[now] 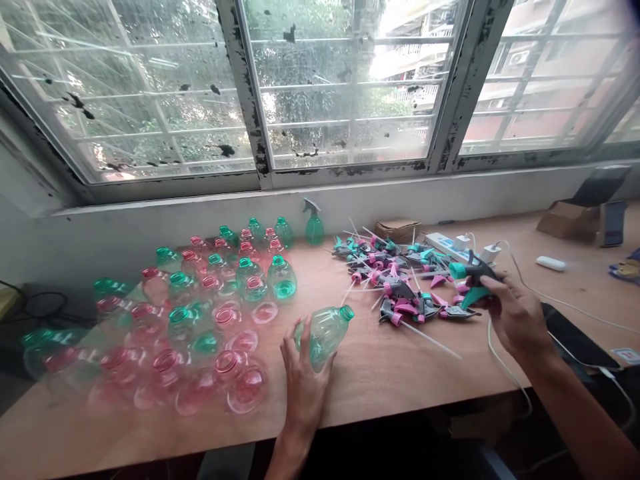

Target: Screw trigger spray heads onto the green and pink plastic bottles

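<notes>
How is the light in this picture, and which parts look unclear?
Head view: windows backlight the table, washed out right of centre; same view: pink bottles at lower left look hazy, stretched; same view: the green bottle in the left hand looks clearer.

Forward-down head view over table (370, 373)

Translucent green is seen on the held bottle (324, 331); grey and teal on the held spray head (473, 271); pink and green on the standing bottles (184, 288); grey, pink and teal on the piled spray heads (401, 288); and black-blotched grey on the window frame (249, 93).
</notes>
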Tool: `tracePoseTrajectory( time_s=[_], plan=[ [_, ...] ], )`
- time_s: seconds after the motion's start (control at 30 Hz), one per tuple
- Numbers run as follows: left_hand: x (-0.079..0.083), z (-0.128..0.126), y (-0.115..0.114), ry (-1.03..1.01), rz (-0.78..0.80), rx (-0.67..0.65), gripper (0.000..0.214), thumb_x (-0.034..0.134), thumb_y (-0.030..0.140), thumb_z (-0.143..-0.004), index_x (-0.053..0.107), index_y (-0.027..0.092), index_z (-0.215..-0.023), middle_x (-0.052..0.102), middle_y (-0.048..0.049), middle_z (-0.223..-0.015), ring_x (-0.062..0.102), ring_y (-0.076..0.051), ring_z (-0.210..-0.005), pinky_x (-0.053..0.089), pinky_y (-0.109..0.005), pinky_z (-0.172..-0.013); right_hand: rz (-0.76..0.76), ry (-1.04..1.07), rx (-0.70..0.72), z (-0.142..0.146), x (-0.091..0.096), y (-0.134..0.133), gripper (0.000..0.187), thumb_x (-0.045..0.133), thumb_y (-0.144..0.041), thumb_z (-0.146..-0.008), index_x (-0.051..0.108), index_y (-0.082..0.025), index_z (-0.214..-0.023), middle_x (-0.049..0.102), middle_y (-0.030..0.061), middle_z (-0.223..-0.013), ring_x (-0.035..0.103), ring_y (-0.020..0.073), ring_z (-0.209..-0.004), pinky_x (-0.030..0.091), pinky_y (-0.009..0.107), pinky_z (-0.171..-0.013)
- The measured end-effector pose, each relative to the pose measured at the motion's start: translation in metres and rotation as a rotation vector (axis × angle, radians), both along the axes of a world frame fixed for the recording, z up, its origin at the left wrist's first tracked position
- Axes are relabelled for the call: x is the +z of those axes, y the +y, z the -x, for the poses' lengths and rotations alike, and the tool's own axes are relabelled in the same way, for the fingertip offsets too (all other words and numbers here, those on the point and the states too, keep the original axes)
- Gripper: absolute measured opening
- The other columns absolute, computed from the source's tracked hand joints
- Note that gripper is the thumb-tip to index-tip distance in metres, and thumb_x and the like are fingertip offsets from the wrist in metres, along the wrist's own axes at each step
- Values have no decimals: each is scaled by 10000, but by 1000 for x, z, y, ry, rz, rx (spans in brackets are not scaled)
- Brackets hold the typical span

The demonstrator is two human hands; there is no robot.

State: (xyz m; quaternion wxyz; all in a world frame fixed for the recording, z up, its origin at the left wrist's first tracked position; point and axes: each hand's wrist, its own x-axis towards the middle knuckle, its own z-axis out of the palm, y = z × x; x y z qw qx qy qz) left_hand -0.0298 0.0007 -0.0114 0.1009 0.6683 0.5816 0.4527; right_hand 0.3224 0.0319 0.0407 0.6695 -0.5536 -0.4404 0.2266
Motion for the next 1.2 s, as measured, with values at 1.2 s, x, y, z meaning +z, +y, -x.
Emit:
tracePoseTrajectory(
  time_s=[1.2],
  plan=[
    [0, -2, 2, -360, 259, -348, 633, 583, 485, -910, 408, 192, -1443, 396, -182, -1523, 377, -338, -1427, 353, -490, -1148, 325, 56, 764, 100, -55, -42, 337, 706, -443, -846, 590, -233, -1082, 707, -6, -802, 676, 221, -771, 531, 335, -719]
  ],
)
